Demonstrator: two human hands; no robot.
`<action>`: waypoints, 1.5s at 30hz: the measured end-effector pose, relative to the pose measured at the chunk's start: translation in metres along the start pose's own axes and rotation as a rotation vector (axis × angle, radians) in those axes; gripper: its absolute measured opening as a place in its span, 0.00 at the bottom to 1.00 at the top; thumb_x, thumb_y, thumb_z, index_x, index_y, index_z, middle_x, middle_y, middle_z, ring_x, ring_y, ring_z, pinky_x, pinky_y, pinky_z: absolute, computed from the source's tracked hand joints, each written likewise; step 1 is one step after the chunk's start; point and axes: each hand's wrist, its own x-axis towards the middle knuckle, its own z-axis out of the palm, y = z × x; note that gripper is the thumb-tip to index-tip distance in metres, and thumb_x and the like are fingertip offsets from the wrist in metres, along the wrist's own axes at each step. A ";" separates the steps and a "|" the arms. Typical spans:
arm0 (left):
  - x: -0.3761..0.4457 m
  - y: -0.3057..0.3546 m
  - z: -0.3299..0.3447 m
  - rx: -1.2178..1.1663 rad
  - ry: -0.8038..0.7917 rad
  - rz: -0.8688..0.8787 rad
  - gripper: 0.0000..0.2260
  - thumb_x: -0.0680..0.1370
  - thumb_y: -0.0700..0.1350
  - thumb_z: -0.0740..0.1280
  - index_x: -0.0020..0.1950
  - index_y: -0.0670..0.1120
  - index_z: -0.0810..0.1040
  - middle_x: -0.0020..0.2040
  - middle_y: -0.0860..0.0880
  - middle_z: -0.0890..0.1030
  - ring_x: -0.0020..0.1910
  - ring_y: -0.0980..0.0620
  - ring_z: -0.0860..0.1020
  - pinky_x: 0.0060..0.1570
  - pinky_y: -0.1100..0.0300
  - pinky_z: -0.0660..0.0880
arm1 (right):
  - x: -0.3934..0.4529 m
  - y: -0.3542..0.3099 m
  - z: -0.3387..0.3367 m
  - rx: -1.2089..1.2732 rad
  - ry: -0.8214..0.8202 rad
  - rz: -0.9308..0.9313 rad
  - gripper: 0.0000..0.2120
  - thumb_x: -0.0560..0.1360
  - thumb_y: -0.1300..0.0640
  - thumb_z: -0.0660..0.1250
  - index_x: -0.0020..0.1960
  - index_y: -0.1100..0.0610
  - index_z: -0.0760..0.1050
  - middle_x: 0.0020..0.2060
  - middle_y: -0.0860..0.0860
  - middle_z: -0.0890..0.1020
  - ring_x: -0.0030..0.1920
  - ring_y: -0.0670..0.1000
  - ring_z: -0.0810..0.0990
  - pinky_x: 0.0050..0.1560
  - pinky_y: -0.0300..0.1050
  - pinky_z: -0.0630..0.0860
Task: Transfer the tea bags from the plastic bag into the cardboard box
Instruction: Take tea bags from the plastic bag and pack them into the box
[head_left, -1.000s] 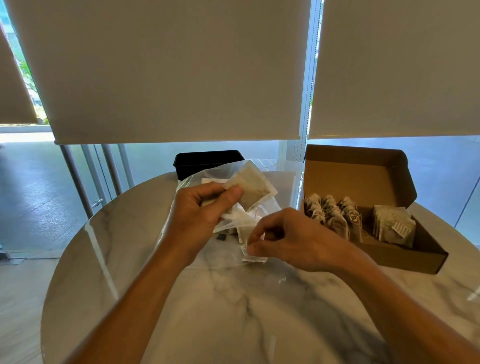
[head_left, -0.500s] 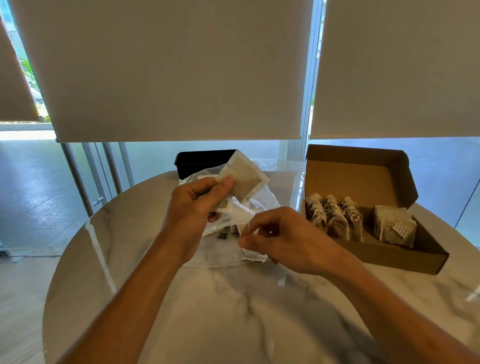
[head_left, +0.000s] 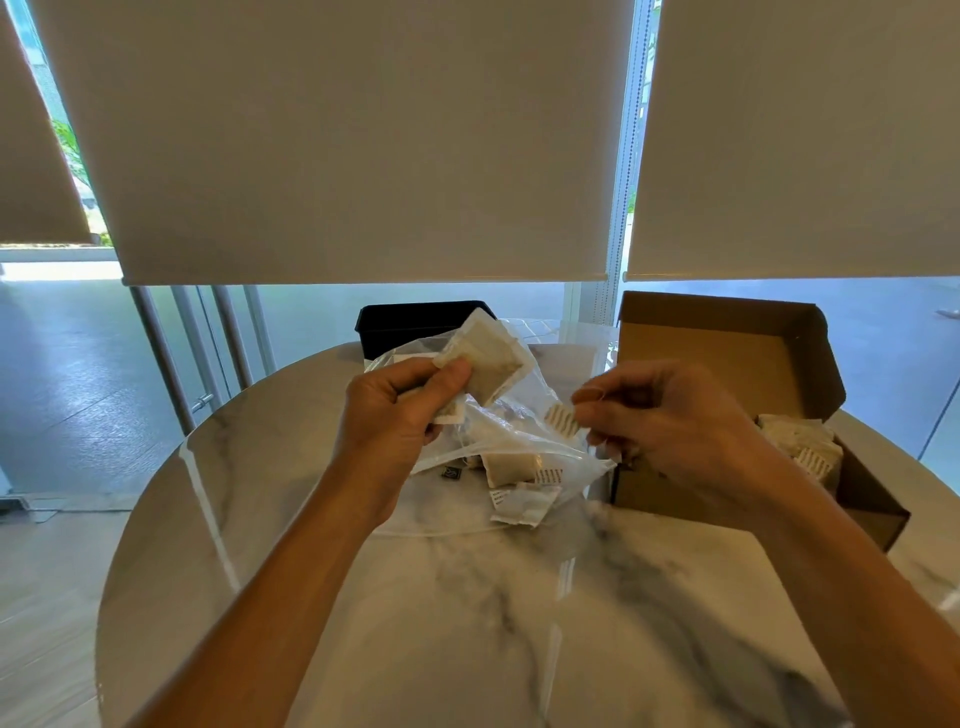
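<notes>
Marble-patterned round worktop (head_left: 467, 623) carries a clear plastic bag (head_left: 519, 441) of remaining tea bags (head_left: 511, 467). A square beige tea bag (head_left: 493, 364) is pinched by the left hand (head_left: 405, 410); its paper tag (head_left: 561, 418) is pinched by the right hand (head_left: 670, 421). Beyond lies an open brown cardboard box (head_left: 727, 353), partly filled.

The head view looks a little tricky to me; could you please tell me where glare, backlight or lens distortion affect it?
Head view: daylight enters below the roller blinds, backlighting the scene; streaks of glare lie on the marble table and the plastic bag; the wide-angle lens bows the blinds' edges; the tea bag in the left hand stays fairly sharp.
</notes>
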 end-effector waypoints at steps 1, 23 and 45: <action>0.000 -0.001 0.001 0.019 -0.002 0.006 0.06 0.71 0.48 0.69 0.37 0.48 0.83 0.33 0.50 0.79 0.32 0.59 0.75 0.30 0.69 0.72 | 0.000 -0.001 -0.002 0.067 0.046 -0.006 0.04 0.71 0.61 0.70 0.44 0.54 0.82 0.37 0.47 0.85 0.36 0.46 0.83 0.35 0.35 0.78; -0.007 -0.017 0.014 0.296 -0.119 0.191 0.03 0.72 0.42 0.72 0.42 0.50 0.85 0.39 0.58 0.85 0.40 0.62 0.81 0.40 0.73 0.73 | -0.004 -0.004 0.008 -0.239 0.043 -0.114 0.06 0.77 0.55 0.65 0.46 0.45 0.77 0.37 0.40 0.80 0.37 0.40 0.79 0.34 0.31 0.74; -0.002 -0.029 0.012 0.345 -0.191 0.201 0.05 0.73 0.41 0.72 0.44 0.51 0.85 0.43 0.61 0.84 0.45 0.64 0.81 0.47 0.75 0.72 | -0.004 0.077 -0.136 -1.314 0.012 0.288 0.12 0.76 0.57 0.67 0.60 0.54 0.75 0.54 0.52 0.80 0.50 0.52 0.79 0.52 0.40 0.75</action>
